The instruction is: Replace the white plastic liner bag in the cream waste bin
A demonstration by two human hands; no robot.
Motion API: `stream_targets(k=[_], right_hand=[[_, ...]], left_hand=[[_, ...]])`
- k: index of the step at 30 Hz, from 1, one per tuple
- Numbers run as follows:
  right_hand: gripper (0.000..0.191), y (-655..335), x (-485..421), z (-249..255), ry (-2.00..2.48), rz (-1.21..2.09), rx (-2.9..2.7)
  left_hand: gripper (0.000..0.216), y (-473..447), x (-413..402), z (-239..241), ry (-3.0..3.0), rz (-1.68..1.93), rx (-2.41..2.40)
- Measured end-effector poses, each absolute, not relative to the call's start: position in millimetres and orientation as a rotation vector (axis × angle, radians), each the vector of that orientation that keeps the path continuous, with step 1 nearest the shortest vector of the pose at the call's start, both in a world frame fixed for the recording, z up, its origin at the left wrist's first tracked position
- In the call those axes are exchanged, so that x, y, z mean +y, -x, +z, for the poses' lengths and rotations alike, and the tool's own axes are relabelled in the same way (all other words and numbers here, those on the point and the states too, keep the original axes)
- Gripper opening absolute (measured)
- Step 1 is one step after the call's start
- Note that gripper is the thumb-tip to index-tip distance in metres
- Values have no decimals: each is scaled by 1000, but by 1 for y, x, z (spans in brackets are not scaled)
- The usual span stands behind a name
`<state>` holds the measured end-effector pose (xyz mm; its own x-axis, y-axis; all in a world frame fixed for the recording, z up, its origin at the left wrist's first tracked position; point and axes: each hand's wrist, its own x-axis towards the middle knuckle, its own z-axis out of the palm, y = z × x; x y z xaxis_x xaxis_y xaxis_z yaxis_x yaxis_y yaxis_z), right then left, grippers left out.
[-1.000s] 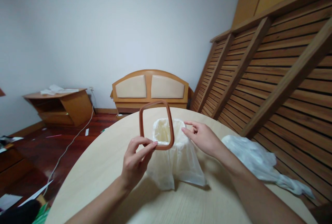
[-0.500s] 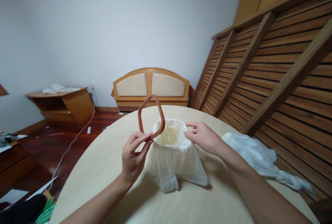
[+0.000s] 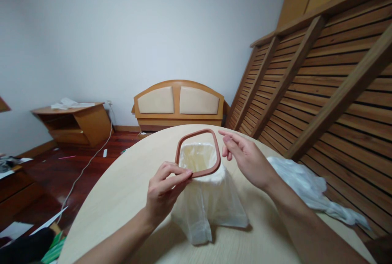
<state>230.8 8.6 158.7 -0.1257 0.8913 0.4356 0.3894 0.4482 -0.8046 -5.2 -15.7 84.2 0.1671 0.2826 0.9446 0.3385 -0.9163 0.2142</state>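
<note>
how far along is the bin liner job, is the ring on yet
Done: the white liner bag is already draped over the small bin, its skirt hanging down the sides onto the table. In hand: the left hand pinches the brown ring at its near edge, holding it tilted just above the bin's mouth; the right hand hovers open beside it. Left: the ring is not yet pressed down over the rim.

Round pale table [image 3: 122, 198] bears bag-lined bin [image 3: 211, 202] (plus crumpled plastic bag [image 3: 306, 192]).
</note>
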Motion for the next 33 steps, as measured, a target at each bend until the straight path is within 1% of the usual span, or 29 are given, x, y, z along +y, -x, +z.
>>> stream_targets(k=[4, 7, 12, 18, 22, 26, 33], right_hand=[[57, -225, 8, 155, 1116, 691, -1749], [56, -225, 12, 151, 1118, 684, -1732], [59, -228, 23, 144, 1135, 737, -1738], [59, -231, 33, 136, 1179, 806, -1762], [56, -232, 34, 135, 1216, 803, -1779], [53, -234, 34, 135, 1236, 815, -1800], [52, -237, 38, 129, 1281, 735, -1870]], left_hand=[[25, 4, -18, 86, 2355, -1824, -619], [27, 3, -18, 87, 2334, -1802, -635], [33, 2, -18, 86, 2318, -1807, -643], [30, 6, -15, 79, 2285, -1851, -803], [27, 9, -12, 75, 2328, -1893, -842], [29, 9, -11, 71, 2384, -1942, -823], [30, 7, -9, 70, 2453, -1952, -832]])
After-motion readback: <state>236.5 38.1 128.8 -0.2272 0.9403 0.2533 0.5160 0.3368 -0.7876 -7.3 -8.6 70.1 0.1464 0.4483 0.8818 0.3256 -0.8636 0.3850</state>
